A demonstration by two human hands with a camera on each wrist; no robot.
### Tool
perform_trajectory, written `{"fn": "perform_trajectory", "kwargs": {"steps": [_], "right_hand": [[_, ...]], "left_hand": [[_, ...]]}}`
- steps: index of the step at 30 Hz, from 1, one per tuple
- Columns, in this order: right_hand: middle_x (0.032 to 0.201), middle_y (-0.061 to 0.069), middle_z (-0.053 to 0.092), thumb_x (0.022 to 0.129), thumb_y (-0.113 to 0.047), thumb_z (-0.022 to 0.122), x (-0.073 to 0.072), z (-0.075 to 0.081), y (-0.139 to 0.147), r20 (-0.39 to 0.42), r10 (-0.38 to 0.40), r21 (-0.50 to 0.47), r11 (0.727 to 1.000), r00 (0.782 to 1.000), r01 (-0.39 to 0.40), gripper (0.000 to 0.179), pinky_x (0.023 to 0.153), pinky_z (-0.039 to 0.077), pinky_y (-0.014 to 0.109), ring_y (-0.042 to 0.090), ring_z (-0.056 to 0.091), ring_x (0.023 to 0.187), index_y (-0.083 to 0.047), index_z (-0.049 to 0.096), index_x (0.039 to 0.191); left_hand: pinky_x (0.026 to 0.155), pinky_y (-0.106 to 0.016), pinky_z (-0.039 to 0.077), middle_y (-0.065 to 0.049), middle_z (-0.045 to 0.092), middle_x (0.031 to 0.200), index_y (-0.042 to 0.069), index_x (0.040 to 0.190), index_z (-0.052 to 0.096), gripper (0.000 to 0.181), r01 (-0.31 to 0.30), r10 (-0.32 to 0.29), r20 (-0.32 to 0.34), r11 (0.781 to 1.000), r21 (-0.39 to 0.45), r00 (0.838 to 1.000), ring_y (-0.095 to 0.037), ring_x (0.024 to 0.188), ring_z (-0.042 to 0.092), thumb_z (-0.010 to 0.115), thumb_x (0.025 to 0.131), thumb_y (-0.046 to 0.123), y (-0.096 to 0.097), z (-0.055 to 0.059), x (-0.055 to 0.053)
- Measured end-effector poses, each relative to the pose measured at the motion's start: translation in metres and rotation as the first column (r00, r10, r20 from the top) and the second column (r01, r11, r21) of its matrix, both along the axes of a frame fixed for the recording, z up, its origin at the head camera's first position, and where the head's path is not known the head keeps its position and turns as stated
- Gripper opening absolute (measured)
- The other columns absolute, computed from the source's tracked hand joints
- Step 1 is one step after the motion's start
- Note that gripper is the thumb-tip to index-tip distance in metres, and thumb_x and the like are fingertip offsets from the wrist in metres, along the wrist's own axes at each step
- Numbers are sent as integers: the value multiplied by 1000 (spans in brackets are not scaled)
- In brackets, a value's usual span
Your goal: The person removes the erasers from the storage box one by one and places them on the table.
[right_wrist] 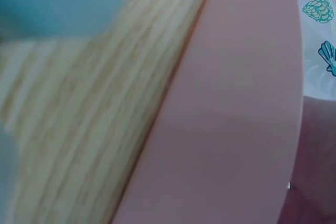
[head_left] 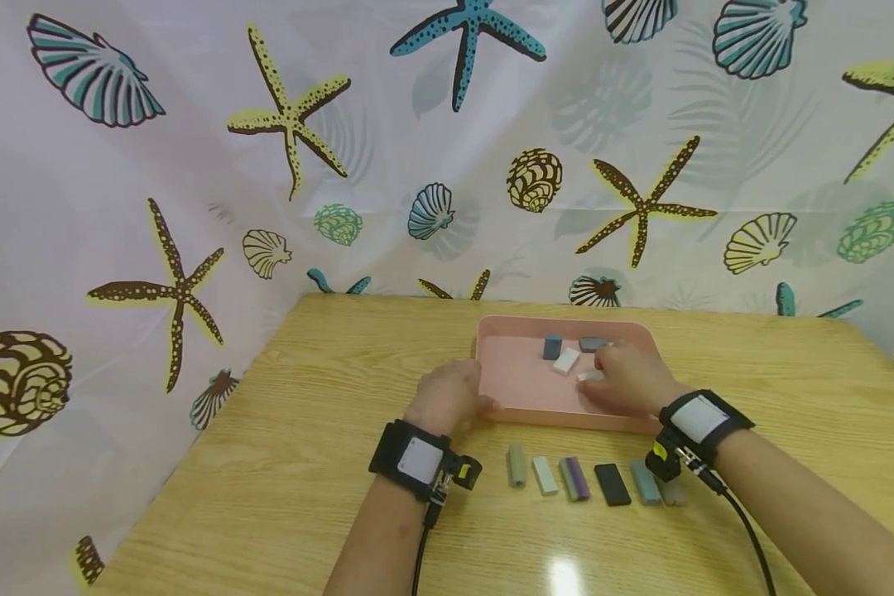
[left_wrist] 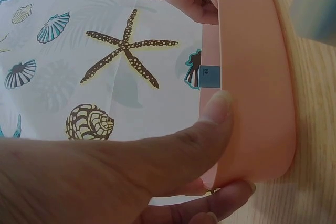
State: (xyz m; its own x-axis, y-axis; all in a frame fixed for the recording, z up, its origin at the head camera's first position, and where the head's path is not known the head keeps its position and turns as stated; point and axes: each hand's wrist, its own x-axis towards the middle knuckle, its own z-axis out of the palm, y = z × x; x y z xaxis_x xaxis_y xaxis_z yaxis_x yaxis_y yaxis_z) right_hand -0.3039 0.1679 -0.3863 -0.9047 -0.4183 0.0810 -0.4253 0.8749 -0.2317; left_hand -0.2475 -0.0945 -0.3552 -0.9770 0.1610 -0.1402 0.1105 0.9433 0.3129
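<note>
A shallow pink tray [head_left: 510, 372] lies on the table. My left hand [head_left: 450, 396] grips its near left corner, with the thumb on the rim in the left wrist view. Inside the tray's right part, my right hand [head_left: 632, 379] pinches a small white eraser [head_left: 589, 376]. Close by in the tray are another white eraser [head_left: 566, 361], a dark blue eraser [head_left: 552, 347] and a grey-blue one [head_left: 592, 344]. In the right wrist view, the tray wall [right_wrist: 226, 108] hides most of the right hand and its fingertips.
In front of the tray stretches a row of several blocks: a green one [head_left: 517, 465], a pale one [head_left: 545, 476], a purple-and-grey one [head_left: 574, 478], a black one [head_left: 612, 484] and a light blue one [head_left: 645, 482]. A patterned cloth [head_left: 387, 149] hangs behind the table.
</note>
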Motion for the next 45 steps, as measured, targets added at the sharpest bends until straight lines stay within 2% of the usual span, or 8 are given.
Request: {"fn": "perform_trajectory", "kwargs": {"steps": [4,8,19,25,31,35,45], "right_hand": [[73,5,54,79,-28,66,2,-2,2,-42,26,-17,999,999,-27,29,58,39,34,21,44,68,0,60,84],[76,6,55,77,-25,66,4,-3,3,-82,46,-26,998,996,-49,27,58,40,33,20,44,70,0,60,85],[86,9,55,78,-21,65,15,10,9,-58,71,-36,997,996,-73,35,59,44,31,17,47,69,4,59,103],[87,8,55,77,-22,68,25,20,12,-82,105,-31,994,991,-108,38,61,45,31,16,48,70,3,58,103],[89,7,55,75,-20,71,38,31,17,-136,141,-19,989,981,-145,37,61,44,31,16,50,72,0,58,102],[89,6,57,75,-20,71,47,37,21,-143,159,-18,986,977,-163,35,59,44,29,12,49,69,-2,57,102],[88,5,56,74,-22,71,69,39,36,-200,195,5,980,960,-198,37,57,43,27,11,47,68,-1,59,102]], "left_hand": [[56,-30,38,-2,55,77,9,96,58,38,0,0,-4,1000,-4,1000,-16,65,48,73,76,38,0,-1,0],[56,-30,38,-2,55,78,8,97,57,39,4,-4,-6,1000,-9,1000,-17,66,48,72,77,38,-1,-2,0],[59,-31,39,-2,55,77,10,92,56,35,7,-7,-11,999,34,1000,-18,68,49,73,76,36,-1,0,1],[58,-31,39,-3,55,75,10,90,56,34,-6,6,6,999,46,1000,-18,67,49,73,76,35,-1,0,1],[58,-30,39,-2,55,76,10,93,56,35,6,-6,-6,1000,29,1000,-18,67,49,73,76,36,0,0,1],[57,-30,39,-3,55,75,9,93,57,35,-2,2,0,1000,29,1000,-18,66,49,73,76,36,1,1,1],[58,-31,39,-3,55,76,9,92,56,34,-3,3,10,999,34,1000,-17,67,49,73,77,35,0,1,1]]}}
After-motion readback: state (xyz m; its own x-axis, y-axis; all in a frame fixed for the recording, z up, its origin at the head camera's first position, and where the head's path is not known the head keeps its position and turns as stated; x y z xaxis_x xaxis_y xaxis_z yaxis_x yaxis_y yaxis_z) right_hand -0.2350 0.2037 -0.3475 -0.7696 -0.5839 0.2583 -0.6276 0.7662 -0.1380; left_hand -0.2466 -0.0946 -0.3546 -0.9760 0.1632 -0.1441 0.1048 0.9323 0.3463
